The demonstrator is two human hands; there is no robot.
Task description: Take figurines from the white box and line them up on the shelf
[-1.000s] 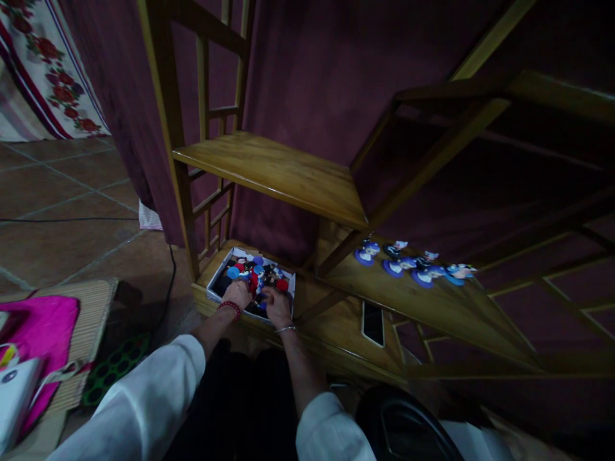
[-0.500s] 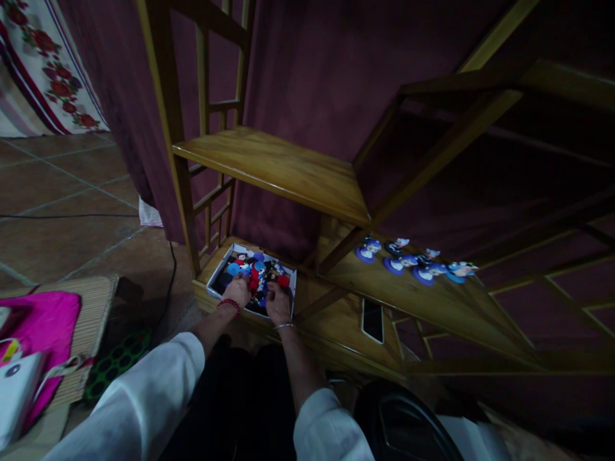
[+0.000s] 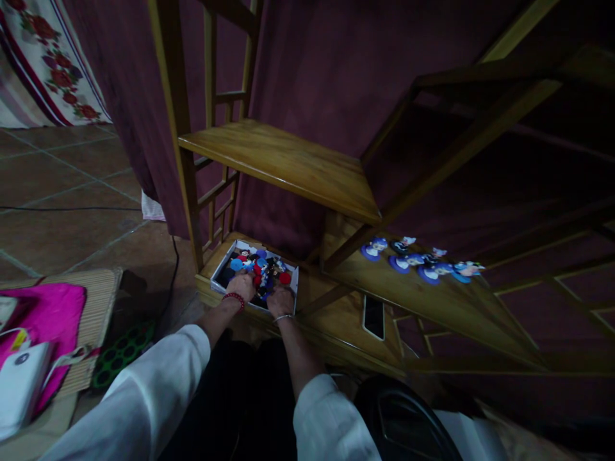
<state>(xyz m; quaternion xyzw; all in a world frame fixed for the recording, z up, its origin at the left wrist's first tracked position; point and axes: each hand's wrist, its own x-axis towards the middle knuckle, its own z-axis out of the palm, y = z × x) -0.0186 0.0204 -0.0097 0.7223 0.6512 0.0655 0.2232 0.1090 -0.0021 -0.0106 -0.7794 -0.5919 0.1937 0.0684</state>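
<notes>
At the white box [image 3: 218, 287] | left hand [image 3: 241, 286], right hand [image 3: 280, 301] among figurines [image 3: 259, 271] | each grip: cannot tell

Room is dim; no lamp visible from where I stand. Upper shelf [image 3: 283, 166] shows a soft sheen, with a thin glint along its front edge. Purple curtain [image 3: 307, 77] sinks into near-black shadow toward the right. White sleeves [image 3: 163, 371] read bright, stretched toward the lower edge by wide-angle distortion. Small figures [image 3: 259, 264] look soft, fine detail unresolved.
</notes>
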